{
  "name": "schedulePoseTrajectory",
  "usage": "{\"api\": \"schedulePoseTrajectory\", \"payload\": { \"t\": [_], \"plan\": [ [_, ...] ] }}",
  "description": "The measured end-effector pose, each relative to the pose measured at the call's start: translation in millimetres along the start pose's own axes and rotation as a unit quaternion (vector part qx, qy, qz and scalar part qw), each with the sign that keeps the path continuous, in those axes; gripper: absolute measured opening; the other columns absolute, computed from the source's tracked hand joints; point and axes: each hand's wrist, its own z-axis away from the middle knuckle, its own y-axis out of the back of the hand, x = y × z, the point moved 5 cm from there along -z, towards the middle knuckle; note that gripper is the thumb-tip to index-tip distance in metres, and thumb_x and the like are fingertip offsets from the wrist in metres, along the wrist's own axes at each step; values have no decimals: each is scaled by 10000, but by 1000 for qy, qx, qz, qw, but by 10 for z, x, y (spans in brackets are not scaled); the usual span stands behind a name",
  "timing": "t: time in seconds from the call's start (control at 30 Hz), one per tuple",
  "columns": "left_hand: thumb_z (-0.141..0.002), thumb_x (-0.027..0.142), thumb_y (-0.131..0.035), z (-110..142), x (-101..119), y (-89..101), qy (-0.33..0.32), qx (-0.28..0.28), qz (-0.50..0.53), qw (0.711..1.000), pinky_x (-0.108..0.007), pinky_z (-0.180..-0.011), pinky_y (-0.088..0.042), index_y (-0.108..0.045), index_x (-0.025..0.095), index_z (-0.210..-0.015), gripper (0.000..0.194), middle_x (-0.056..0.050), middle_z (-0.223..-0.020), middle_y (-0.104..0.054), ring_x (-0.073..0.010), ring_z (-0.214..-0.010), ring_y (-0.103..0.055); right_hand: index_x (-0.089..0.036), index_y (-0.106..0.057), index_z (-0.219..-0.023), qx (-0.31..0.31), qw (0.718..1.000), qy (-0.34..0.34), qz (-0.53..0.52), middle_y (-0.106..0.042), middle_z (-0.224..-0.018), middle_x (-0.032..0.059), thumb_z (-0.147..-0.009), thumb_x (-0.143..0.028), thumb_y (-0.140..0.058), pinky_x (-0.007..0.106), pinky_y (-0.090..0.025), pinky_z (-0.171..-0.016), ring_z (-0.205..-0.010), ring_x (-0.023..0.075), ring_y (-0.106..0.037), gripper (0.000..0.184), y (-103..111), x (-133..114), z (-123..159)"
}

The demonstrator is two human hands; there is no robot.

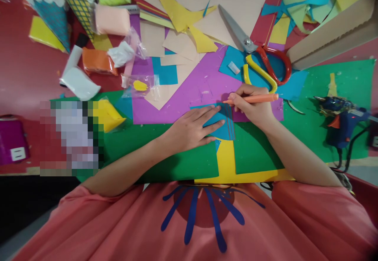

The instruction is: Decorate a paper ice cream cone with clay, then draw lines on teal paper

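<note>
Under my left hand (191,129), which lies flat with its fingers spread, is a piece of blue paper (217,121). My right hand (251,105) grips an orange marker (261,98), its tip at the top edge of that blue piece. Several thin dark reddish lines run down the right part of the blue piece. Purple paper (177,103) extends beneath and beyond both hands. Nearer my body lie green sheets (177,162) with a yellow strip (226,156) between them.
Large scissors (248,46) with red and yellow handles rest open beyond my right hand. A blue glue gun (344,125) with a cord is at the right. Clay packs, such as an orange one (99,61), and paper cones (53,17) stand at upper left. Cardboard (333,32) rises at upper right.
</note>
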Motion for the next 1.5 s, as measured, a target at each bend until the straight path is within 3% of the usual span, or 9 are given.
{"api": "schedulePoseTrajectory", "payload": {
  "t": [0.5, 1.33, 1.5],
  "plan": [
    [-970, 427, -485, -4, 1, 0, 6, -4, 5, 1000, -452, -1003, -487, -541, 174, -1365, 472, -214, -1467, -484, -329, -1325, -513, -197, -579, -596, -15, 1000, 1, 24, -578, -534, -25, -845, -390, -645, 255, -369, -488, -481, 85, -481, 322, -14, -17, -5],
    [-966, 406, -505, 3, -21, -20, 10, 6, 28, 1000, -477, -1002, -491, -540, 186, -1364, 456, -199, -1424, -520, -327, -1285, -537, -180, -573, -563, -32, 999, 16, 10, -557, -506, -33, -824, -292, -651, 242, -320, -457, -449, 68, -435, 295, -30, 12, -25],
    [-971, 390, -496, -4, -14, -11, 5, 12, 16, 1000, -474, -986, -508, -554, 173, -1347, 438, -201, -1383, -547, -329, -1264, -557, -184, -554, -532, -13, 1000, -11, -18, -543, -495, -34, -800, -275, -655, 238, -341, -457, -464, 73, -463, 301, -9, 29, -22]
  ]
}}
